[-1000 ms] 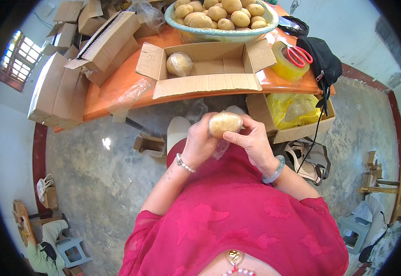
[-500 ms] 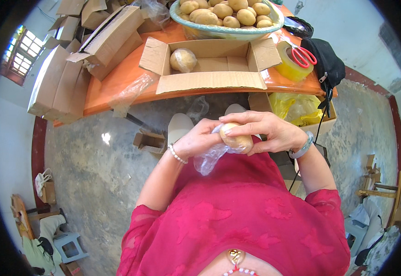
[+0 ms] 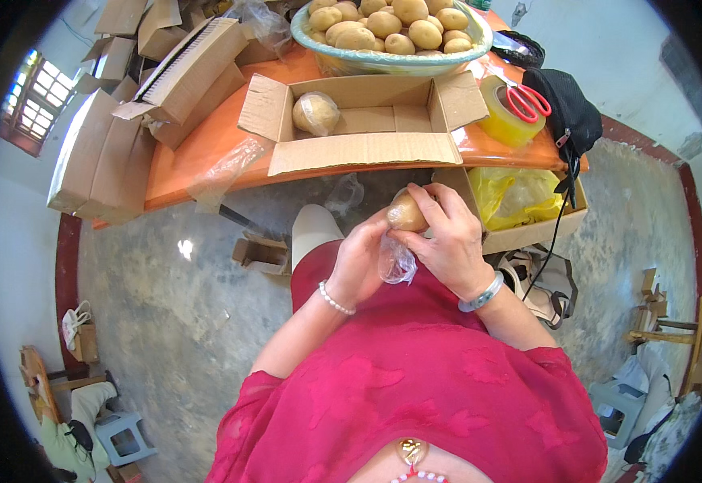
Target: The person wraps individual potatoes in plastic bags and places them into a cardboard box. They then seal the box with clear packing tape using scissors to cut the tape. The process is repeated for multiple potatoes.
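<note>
A potato (image 3: 405,212) in a thin clear plastic bag is held between my hands, over my lap and just in front of the table edge. My right hand (image 3: 451,241) grips it from the right, fingers over the top and thumb along the lower side. Against the potato's left side, my left hand (image 3: 359,259) closes with its fingertips partly hidden. The loose end of the plastic bag (image 3: 397,264) hangs crumpled below. Beyond, an open cardboard box (image 3: 364,154) on the table holds one plastic-wrapped potato (image 3: 315,113) at its left end.
A blue-green basin (image 3: 399,64) heaped with potatoes stands behind the box. Red-handled scissors (image 3: 528,102) lie on a yellow tape roll (image 3: 509,121) beside a black bag (image 3: 564,109). Cardboard boxes (image 3: 101,157) crowd the left; a carton with a yellow bag (image 3: 516,197) stands under the right edge.
The potato has tilted more upright and come slightly nearer the table. My right hand has turned to grip it from below right; my left hand has shifted under its left side.
</note>
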